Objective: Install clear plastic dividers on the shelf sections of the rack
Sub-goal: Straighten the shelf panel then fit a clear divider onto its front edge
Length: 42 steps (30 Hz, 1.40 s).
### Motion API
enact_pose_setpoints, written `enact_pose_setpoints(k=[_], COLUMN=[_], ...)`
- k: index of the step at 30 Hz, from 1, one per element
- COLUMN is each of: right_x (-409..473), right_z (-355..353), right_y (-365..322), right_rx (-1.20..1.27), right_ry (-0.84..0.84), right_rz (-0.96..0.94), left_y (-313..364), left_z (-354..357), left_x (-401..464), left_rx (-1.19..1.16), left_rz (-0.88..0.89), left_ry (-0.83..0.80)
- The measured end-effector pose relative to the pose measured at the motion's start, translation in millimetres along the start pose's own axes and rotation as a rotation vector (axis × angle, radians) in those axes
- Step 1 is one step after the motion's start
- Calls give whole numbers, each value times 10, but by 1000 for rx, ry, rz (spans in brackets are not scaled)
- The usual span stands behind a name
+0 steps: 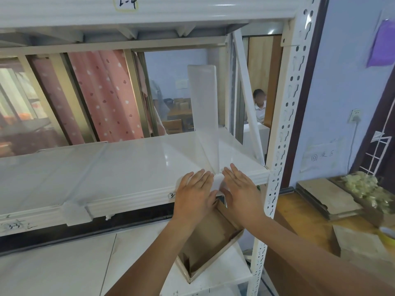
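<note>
Divider [204, 107] stands upright on the shelf [106, 167], right of frame centre, its foot at the front edge. My left hand [195, 194] and right hand [240, 190] flank it, fingers straight and together, pressing flat. Even pressure should seat it square.

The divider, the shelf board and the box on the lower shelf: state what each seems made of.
Divider: seemingly frosted translucent plastic; the room behind shows through blurred. Both hands, left hand and right hand, press flat at its base.
Shelf board: probably white-painted metal, glossy with reflections.
Box: brown cardboard, matte, with raw edges.
</note>
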State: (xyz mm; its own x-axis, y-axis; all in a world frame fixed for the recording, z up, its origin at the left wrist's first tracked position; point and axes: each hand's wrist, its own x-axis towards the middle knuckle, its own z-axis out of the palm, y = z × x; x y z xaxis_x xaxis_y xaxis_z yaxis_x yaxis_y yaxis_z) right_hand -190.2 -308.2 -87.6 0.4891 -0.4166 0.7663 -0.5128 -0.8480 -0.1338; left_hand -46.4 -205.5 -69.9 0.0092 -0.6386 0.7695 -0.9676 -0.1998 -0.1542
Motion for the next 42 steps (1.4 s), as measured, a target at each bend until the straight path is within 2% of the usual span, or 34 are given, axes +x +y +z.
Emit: enact_pose_setpoints(k=[13,24,35,42], right_x=[21,27,26,32], right_z=[48,22,78,116], right_y=[-117,-258,-392,-422], right_rx=[-17,-29,-2,-4], right_ry=[-54,49,54,-34], right_rz=[30,14,11,44], left_y=[-152,-345,-493,-553], left_z=[-68,-75,-121,-131], left_x=[-86,-95,-160,-182], left_rx=[-55,-88,-113,-128], left_rz=[-19,39,45,43], left_ry=[-38,-81,-96,-110])
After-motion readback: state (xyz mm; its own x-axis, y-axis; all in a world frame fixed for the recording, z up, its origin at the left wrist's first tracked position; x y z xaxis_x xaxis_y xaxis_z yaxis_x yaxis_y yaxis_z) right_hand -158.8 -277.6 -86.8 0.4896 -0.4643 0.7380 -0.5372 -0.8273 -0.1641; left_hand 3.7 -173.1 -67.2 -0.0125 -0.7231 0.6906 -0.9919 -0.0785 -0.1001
